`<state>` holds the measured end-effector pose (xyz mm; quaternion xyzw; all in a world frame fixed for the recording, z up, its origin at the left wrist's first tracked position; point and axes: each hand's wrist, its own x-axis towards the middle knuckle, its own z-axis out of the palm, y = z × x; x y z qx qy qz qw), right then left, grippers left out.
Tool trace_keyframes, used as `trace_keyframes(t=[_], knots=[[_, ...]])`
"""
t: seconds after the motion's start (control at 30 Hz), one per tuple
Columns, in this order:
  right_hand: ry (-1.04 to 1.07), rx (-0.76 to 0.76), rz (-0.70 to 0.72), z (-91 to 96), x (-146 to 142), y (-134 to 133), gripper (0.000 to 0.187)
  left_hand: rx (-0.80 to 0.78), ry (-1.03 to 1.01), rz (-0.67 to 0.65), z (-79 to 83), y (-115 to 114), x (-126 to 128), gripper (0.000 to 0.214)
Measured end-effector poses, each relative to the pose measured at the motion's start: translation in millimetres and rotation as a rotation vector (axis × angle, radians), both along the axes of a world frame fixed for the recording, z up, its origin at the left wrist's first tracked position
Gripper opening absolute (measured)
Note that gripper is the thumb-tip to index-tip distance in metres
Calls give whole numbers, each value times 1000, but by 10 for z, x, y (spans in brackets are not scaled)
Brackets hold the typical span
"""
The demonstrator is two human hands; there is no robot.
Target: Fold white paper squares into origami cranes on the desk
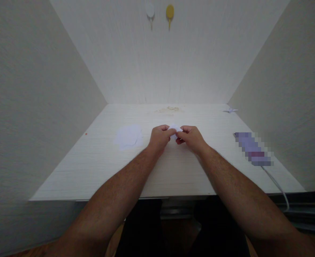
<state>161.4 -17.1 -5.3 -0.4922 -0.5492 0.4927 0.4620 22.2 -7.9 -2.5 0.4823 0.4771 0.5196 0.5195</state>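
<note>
A small piece of white paper is held between my two hands above the middle of the desk. My left hand pinches its left side, thumb on top. From the other side my right hand grips it, with the thumb against the paper and the fingers curled beneath. The paper looks folded, but my fingers cover much of it. Left of my left hand, several loose white paper pieces lie in a flat pile on the desk.
The pale desk has walls on three sides. A pixelated phone-like device with a white cable lies at right. Behind it sits a small folded paper. Two hooks, white and yellow, are on the back wall.
</note>
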Motion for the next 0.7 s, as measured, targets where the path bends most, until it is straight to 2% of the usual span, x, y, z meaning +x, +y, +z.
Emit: trace_keyframes(t=[0.5,0.7], knots=[[19,42,-4,5,-30,-20,12,9,-115,-4,23,-18,16,14],[23,46,8,28,-76,-33,13,37,-90,30,17,1,7,15]])
